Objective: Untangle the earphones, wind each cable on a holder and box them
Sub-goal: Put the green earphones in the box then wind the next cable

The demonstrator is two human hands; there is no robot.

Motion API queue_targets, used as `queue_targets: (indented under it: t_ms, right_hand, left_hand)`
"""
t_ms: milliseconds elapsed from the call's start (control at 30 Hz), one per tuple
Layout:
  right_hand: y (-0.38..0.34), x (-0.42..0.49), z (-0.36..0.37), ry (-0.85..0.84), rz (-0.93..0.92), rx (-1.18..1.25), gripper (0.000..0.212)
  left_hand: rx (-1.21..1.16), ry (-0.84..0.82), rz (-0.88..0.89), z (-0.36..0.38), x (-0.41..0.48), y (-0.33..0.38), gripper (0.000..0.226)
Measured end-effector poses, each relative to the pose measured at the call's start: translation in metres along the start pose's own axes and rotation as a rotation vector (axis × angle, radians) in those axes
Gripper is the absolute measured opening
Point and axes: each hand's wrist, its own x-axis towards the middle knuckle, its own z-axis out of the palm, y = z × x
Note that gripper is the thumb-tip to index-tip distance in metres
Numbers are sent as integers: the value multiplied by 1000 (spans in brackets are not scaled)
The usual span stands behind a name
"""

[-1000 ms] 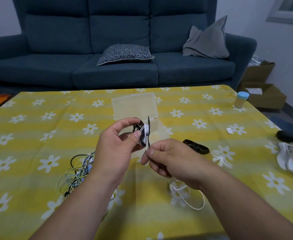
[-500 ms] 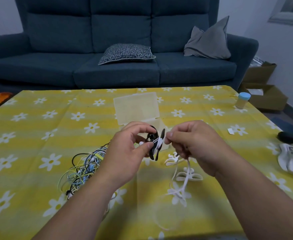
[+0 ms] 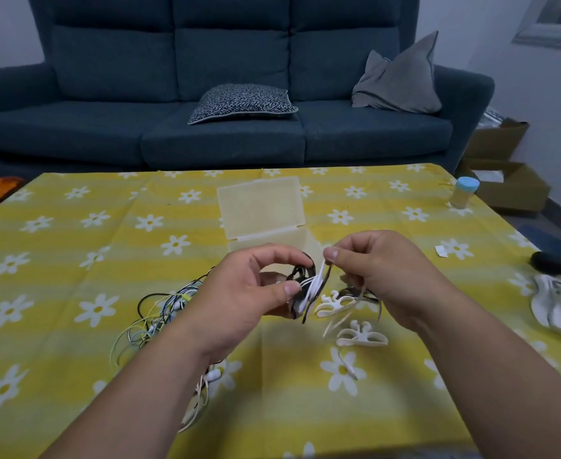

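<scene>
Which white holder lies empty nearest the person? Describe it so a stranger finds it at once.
On the yellow flowered tablecloth, look just below the right hand. Two white holders lie there; the nearer one sits closest to the person. Unlike the black holder in the left hand, it carries no cable.

This is a home living room. A dark blue three-seat sofa (image 3: pixel 232 94) fills the far side, with a patterned cushion (image 3: pixel 242 102) and a grey pillow (image 3: pixel 401 81) on it. In front stands a low counter (image 3: pixel 74 246) under a yellow cloth printed with white daisies (a household pattern). Open cardboard boxes (image 3: pixel 504 180) sit on the floor by the white wall.
</scene>
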Motion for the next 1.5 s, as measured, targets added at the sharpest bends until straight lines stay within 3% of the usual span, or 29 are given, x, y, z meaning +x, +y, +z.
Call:
queue_targets:
  t_ms: [167,267,400,600,767,867,1033,1267,1400,1500]
  right_hand:
    - [8,1,13,-116,96,69,22]
    - [11,-3,28,-214,90,94,30]
    - [6,-11,40,-330,58,56,33]
    - [-1,-18,41,-428,63,26,25]
    - [-7,-21,37,-466,17,11,19]
    - [-10,-20,33,-420,-1,45,23]
    - [-9,-15,24,-333,13,81,32]
    - [0,-9,24,-69,-127,-174,27]
    - [-1,-10,26,53,-248,-157,23]
    - [-4,-11,23,37,-253,-13,32]
  left_hand:
    - [-208,76,-23,4,2,2,26]
    - [-361,221,19,4,7,1,27]
    - [-395,404,47,-1,12,-3,21]
    - [-175,557,72,-6,12,-9,23]
    - [284,635,184,-4,12,-13,28]
    - [497,600,293,-4,11,-13,30]
    - [577,549,353,-3,10,-12,31]
    - [617,602,389,-4,11,-11,29]
    - [674,603,359,-3,11,-12,28]
    - [717,591,331,-3,12,-13,26]
